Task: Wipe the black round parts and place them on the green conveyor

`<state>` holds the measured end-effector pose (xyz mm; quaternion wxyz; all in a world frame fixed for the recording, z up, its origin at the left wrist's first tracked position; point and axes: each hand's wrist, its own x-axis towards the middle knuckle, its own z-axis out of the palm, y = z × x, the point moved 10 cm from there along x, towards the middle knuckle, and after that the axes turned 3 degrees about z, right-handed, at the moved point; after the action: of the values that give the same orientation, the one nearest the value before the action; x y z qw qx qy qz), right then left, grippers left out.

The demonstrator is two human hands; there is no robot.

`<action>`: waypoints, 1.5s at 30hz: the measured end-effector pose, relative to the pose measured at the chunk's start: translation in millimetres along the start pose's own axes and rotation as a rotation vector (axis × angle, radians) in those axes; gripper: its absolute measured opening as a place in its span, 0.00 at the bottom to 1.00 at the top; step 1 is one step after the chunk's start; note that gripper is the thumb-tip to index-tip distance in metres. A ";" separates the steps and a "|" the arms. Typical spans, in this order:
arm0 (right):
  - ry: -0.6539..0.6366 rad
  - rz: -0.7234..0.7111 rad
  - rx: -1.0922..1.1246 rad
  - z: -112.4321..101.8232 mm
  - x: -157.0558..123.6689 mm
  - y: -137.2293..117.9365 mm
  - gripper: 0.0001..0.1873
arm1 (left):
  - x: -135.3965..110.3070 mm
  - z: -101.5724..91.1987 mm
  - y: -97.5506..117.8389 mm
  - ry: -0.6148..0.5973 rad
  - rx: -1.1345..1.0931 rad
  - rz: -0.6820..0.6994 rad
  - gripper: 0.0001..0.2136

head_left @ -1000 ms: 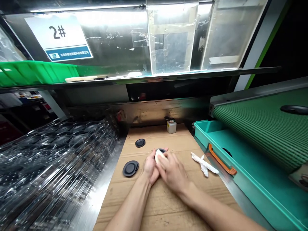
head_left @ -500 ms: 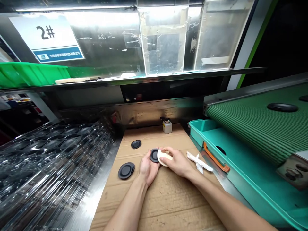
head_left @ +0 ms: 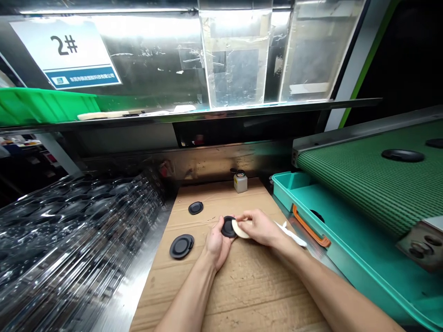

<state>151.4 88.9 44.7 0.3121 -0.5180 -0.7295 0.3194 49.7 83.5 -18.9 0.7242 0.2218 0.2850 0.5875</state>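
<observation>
Both forearms come in from the bottom edge and meet over the middle of the cardboard. The left hand lies palm up. Its fingers curl round the rim of a black disc and clamp it, tilted up, just above the sheet. The right hand reaches across from the right, with thumb and fingertips pinched shut on a cream pad. The pad's edge touches the disc's right side.

There are five sure black discs. One is the held disc. Two lie flat on the cardboard: a large disc near its left edge and a small disc toward its far left corner. Two ride the green belt: a belt disc seen whole and a cut disc sliced by the frame's right edge.

One bottle stands at the cardboard's far edge. One teal bin sits beside its right edge and carries one orange handle.

A white wipe is partly hidden behind the right hand. A dark shape in the bin is half covered by the handle, and I cannot tell what it is. The clear trays at the left are smeared by glare and cannot be counted.
</observation>
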 end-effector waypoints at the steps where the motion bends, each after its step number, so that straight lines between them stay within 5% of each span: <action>1: 0.076 -0.009 -0.055 -8.2 -1.3 -3.9 0.15 | 0.3 0.2 0.3 0.009 0.021 0.007 0.12; 5: 0.034 -0.138 -0.139 2.1 -5.5 -27.1 0.15 | 1.2 -0.5 -0.5 0.029 0.014 0.005 0.12; 9: 0.185 -0.044 -0.354 -1.8 -5.1 -20.2 0.17 | 1.1 -2.7 -2.7 0.043 0.020 -0.022 0.14; 16: 0.226 -0.010 -0.521 8.9 -0.8 -16.8 0.21 | 1.2 -1.4 -1.2 0.047 0.019 0.003 0.15; 20: 0.166 -0.095 -0.546 19.7 -3.1 -24.5 0.19 | 2.3 -3.2 -0.2 0.060 -0.003 0.015 0.13; 23: 0.218 0.015 -0.594 12.8 -3.0 -14.7 0.19 | 3.3 -2.6 -0.4 0.058 0.016 0.010 0.14; 27: 0.197 -0.058 -0.599 17.4 -2.5 -19.6 0.19 | 3.4 -2.3 0.8 0.066 0.007 0.023 0.13; 37: 0.222 0.131 -0.529 7.0 -13.2 -1.3 0.23 | 2.6 -6.7 3.1 0.094 0.006 0.016 0.15; 41: 0.193 0.039 -0.520 15.7 -12.0 -9.6 0.23 | 2.6 -2.8 -0.9 0.055 -0.015 -0.044 0.16; 45: 0.243 0.139 -0.533 9.9 -11.1 -3.2 0.24 | 3.6 -6.4 3.5 0.073 -0.016 -0.006 0.15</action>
<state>144.8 76.1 39.9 0.2276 -0.6647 -0.7078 0.0731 43.3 87.7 -21.9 0.7168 0.1935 0.3073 0.5953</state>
